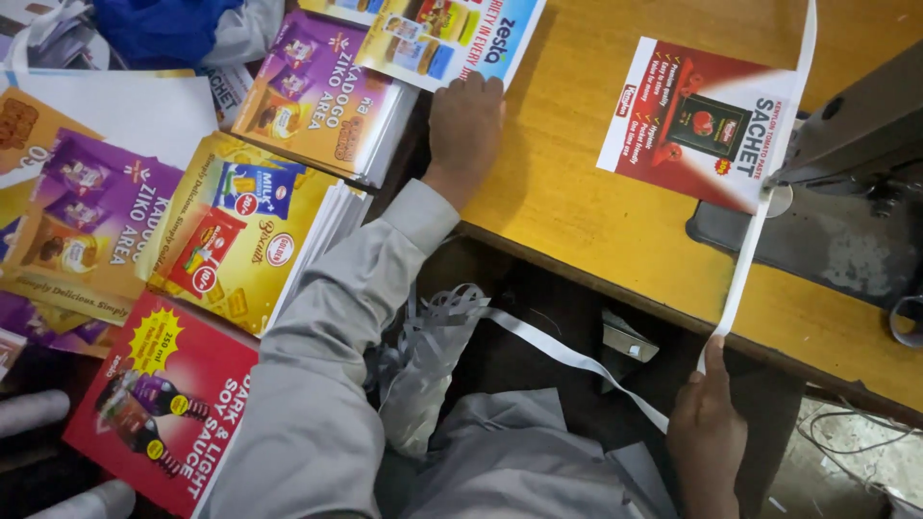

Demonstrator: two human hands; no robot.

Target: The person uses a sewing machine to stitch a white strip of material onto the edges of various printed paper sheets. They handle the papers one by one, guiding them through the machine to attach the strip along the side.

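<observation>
My left hand (465, 123) reaches up across the table edge and rests on the corner of a blue and white printed sheet (452, 34) that tops a stack. My right hand (707, 428) is low at the near side, pinching a long white tape (745, 259). The tape runs from that hand up over a red printed sheet (697, 120) to the sewing machine (856, 154) and on past the top of the frame. The red sheet lies flat on the yellow wooden table (577, 192), its right edge under the machine's foot.
Stacks of printed sheets lie at left: purple ones (317, 91), a yellow one (240, 226), a red one (163, 399). A tangle of white tape (428, 356) hangs below the table edge over my lap. Blue cloth (159, 29) is at top left.
</observation>
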